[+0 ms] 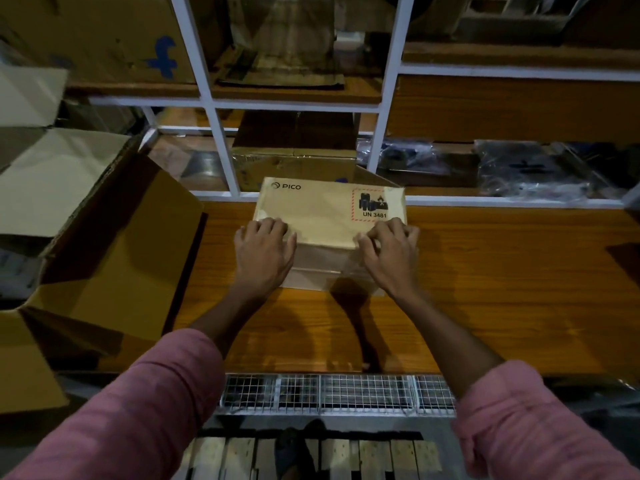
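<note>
A light brown cardboard box [322, 216] with the word PICO and a red-framed UN 3481 label on its top stands in the middle of the frame, on the far part of a wooden table [502, 289], close to the white shelf frame [221, 147] behind it. The left hand [265, 251] holds the near left corner of the box: its fingers [268, 226] lie close together, bent over the top edge, and the thumb rests on the front face. The right hand [391, 251] holds the near right corner, with its fingers [377, 237] strongly curled and a little apart, the tips on the top edge below the label. Both arms come from pink sleeves [138, 410] at the bottom of the frame. At the left stands a big open carton [114, 244]. Dark plastic bags [530, 171] lie on the shelf at the right. A wire grid [332, 393] runs under the near edge of the table.
</note>
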Tool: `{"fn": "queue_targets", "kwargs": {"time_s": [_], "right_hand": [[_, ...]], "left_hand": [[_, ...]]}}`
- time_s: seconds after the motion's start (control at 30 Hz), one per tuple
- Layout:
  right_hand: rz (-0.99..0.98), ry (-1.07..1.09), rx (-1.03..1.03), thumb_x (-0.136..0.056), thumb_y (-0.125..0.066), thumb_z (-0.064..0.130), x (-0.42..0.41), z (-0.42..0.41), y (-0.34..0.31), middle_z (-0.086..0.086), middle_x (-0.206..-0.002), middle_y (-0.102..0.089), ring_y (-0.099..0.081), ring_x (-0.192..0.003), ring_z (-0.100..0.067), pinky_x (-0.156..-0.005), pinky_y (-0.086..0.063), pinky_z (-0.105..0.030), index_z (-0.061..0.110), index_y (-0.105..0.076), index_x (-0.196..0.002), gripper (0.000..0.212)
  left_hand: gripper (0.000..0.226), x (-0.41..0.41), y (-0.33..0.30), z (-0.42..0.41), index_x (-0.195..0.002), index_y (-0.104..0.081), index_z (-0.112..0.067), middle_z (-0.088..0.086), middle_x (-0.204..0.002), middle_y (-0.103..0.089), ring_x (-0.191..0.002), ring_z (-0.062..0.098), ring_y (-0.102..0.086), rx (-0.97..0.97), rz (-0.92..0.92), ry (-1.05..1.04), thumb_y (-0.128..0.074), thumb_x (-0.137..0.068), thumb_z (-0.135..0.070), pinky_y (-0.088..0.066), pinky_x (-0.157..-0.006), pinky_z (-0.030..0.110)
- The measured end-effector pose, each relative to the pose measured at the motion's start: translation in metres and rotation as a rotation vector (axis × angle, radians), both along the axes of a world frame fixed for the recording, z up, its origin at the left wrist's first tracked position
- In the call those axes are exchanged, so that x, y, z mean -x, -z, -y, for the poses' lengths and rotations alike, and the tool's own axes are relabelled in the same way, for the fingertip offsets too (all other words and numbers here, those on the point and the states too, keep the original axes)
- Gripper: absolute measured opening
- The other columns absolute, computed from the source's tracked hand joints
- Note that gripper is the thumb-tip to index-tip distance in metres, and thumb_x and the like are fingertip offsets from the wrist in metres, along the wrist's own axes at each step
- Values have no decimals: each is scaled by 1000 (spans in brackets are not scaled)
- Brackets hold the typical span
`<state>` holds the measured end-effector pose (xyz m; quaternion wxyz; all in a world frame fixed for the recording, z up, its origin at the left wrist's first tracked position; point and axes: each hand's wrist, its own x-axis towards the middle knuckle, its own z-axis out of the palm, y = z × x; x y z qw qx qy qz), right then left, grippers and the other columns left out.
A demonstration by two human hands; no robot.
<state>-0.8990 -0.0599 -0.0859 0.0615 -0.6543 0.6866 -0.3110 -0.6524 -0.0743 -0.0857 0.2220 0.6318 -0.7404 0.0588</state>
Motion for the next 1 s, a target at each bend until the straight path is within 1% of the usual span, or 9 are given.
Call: {"fn": "queue_targets", "kwargs": {"time_s": [0.07,0.13,0.17,0.33,0.47,0.67,0.87,0.93,1.0], "right_hand": [[-47,49,47,-97,-57,44,-4,-7,4,-5,-121,-52,-40,-115,-26,-88,-48,-46,20,-58,-103,25],[-92,96,97,-95,-63,41,-3,-19,13,-8,-118,-50,-43,-110,-27,-85,-49,-45,18,-58,-102,24],[-99,107,129,-94,-64,41,-1,-26,18,-10,-117,-50,-44,-107,-27,-83,-49,-45,17,-58,-101,25],[-129,70,255,-95,-62,39,7,-53,45,-14,-112,-49,-45,-103,-32,-76,-47,-44,14,-52,-99,27],[-111,42,261,-90,-72,32,9,-68,51,-14,-110,-49,-45,-105,-33,-77,-49,-47,12,-57,-96,26],[-113,-20,249,-86,-80,29,17,-83,50,-10,-108,-51,-45,-103,-30,-78,-49,-44,13,-66,-100,25],[-134,-80,193,-80,-84,20,23,-99,57,-6,-105,-53,-47,-97,-25,-72,-48,-38,16,-65,-105,31],[-124,-99,170,-81,-83,14,27,-105,62,-4,-104,-55,-48,-95,-23,-70,-49,-38,17,-64,-102,29],[-124,-99,165,-84,-79,12,30,-110,63,-3,-102,-57,-52,-92,-22,-69,-48,-38,18,-64,-99,23]], "left_hand": [[29,-1,6,-10,-103,-61,-16,7,-104,-62,-98,27,-52,60,-54,-47,-44,-102,-39,-46,-86,48],[17,1,14,-22,-98,-60,-13,8,-100,-59,-94,28,-49,85,-71,-81,-58,-98,-30,-45,-81,48],[15,2,17,-28,-98,-59,-12,9,-100,-57,-94,29,-48,95,-55,-96,-62,-96,-27,-45,-80,48],[16,1,32,-52,-102,-59,-15,11,-103,-50,-92,29,-44,111,-29,-144,-63,-97,-29,-42,-75,45],[15,-2,40,-75,-106,-58,-19,10,-110,-48,-93,28,-42,78,-36,-120,-62,-97,-31,-42,-73,44],[23,-4,32,-91,-111,-62,-20,8,-116,-51,-103,29,-45,-72,11,-123,-67,-92,-32,-47,-79,47],[29,-10,33,-108,-121,-58,-23,4,-125,-48,-112,24,-45,-190,20,-88,-61,-95,-35,-46,-88,46],[28,-10,35,-113,-122,-56,-24,3,-126,-46,-114,22,-46,-222,-4,-63,-58,-97,-35,-45,-92,46],[24,-11,36,-115,-119,-55,-25,2,-125,-45,-115,21,-47,-214,-14,-45,-56,-97,-36,-45,-94,46]]}}
